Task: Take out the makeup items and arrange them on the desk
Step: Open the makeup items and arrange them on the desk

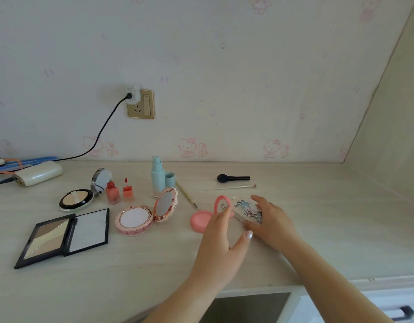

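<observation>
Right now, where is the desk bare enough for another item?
Free: the desk right of the right hand, and the front strip below the black palette. Crowded: from the black compact to the pink blush.

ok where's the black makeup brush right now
The black makeup brush lies flat at the back of the desk, right of the light blue pump bottle and just behind a thin gold-handled brush.

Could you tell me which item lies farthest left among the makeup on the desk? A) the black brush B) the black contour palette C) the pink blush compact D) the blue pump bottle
B: the black contour palette lies open at the desk's left side, left of every other option.
</observation>
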The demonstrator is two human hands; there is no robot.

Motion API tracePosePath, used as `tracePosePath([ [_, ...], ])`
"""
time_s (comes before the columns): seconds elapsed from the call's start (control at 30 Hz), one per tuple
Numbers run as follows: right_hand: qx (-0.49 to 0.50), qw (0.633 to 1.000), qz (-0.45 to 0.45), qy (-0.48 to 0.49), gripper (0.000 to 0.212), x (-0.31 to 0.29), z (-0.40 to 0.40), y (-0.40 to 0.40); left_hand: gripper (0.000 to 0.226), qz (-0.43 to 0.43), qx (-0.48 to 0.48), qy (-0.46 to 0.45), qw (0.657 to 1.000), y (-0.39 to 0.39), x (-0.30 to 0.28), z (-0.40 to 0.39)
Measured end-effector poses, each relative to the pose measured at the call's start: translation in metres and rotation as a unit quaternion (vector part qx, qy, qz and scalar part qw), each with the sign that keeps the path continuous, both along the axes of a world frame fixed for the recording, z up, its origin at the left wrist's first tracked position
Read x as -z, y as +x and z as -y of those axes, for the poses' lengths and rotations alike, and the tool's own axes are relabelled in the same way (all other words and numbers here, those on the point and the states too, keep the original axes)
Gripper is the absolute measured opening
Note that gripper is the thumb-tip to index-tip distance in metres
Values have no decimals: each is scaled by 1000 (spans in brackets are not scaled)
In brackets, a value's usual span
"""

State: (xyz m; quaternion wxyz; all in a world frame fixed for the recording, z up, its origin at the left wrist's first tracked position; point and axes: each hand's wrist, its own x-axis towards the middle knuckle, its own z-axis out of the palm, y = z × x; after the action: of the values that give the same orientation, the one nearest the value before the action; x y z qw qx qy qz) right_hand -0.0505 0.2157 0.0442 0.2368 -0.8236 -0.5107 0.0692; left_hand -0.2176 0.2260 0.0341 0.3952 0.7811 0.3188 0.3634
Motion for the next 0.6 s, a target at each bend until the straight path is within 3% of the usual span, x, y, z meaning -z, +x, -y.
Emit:
tracePosePath([
  [0.13,18,996,-55,70,71,-4,16,3,50,39,10,-59,997,5,-3,5],
  [0.2,20,991,-71,110,69,-11,28,5,41,84,19,-137,987,11,-8,9],
  [0.3,0,985,-72,155,69,-24,47,1,31,180,52,-324,927,23,-20,13],
  [0.43,-60,984,-61,158,71,-39,68,-3,20,259,84,-461,845,33,-45,13],
  [0.5,-94,983,-56,147,75,-45,76,-1,25,260,84,-471,839,32,-53,13],
  [0.6,-115,986,-15,120,74,-53,81,1,16,236,74,-444,861,36,-50,7],
])
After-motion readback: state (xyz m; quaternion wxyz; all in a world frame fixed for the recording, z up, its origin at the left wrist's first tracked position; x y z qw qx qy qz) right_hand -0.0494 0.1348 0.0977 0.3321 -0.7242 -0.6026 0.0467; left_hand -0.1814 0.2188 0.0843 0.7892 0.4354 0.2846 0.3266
